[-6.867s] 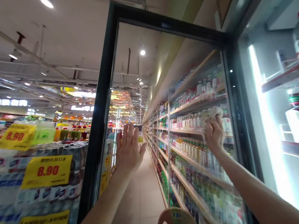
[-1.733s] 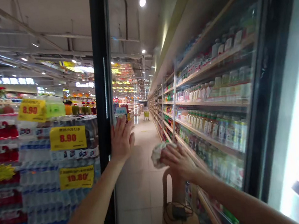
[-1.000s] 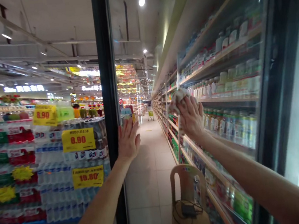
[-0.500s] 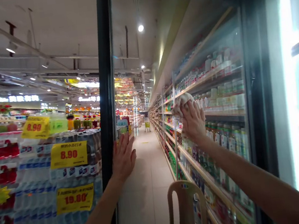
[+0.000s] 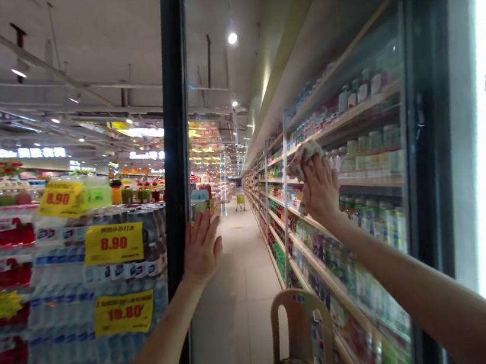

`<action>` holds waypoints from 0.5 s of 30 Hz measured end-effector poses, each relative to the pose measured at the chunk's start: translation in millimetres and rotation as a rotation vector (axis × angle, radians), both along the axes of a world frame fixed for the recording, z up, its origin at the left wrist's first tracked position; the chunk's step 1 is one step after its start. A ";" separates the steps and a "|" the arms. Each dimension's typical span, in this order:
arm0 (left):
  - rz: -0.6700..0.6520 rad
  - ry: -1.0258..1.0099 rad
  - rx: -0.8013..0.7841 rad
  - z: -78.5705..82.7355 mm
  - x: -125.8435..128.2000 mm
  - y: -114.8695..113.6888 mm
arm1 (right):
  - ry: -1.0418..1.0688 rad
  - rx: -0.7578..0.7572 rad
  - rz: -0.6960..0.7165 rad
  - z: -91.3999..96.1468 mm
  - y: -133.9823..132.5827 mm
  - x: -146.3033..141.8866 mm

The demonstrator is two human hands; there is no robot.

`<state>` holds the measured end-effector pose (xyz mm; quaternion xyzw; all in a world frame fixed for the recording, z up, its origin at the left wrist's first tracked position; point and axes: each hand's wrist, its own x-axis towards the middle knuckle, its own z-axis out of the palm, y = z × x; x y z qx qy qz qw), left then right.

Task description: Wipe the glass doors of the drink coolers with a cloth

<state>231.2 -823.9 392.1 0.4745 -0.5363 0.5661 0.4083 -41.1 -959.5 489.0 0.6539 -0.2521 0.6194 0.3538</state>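
A glass cooler door [image 5: 226,118] with a black frame stands swung open in front of me. My left hand [image 5: 201,247] rests flat on the glass near the frame's left upright, fingers spread and empty. Farther right, my right hand [image 5: 321,189] presses a crumpled pale cloth [image 5: 305,159] against the pane. Bottled drinks on the aisle's shelves [image 5: 320,225] show through the glass behind that hand.
A plastic chair [image 5: 301,332] stands below the door, and stacked bottled water with yellow price tags [image 5: 114,243] fills the left. The cooler's lit interior [image 5: 484,144] is at the right. A tiled aisle [image 5: 236,302] runs ahead.
My right hand and cloth have moved slightly up and right on the glass. The door frame appears shifted a little, and my left hand stays flat on the pane.
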 end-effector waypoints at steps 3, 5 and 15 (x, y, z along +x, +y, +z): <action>-0.062 0.103 -0.041 2.5 -20.2 -1.3 | 0.293 -0.099 0.068 -33.9 12.2 23.7; -0.184 0.163 -0.064 6.6 -47.8 -3.5 | 0.448 -0.136 0.111 -65.9 22.8 44.2; -0.309 0.066 -0.031 19.0 -132.3 -45.3 | 0.363 -0.186 0.156 -60.9 10.1 -8.3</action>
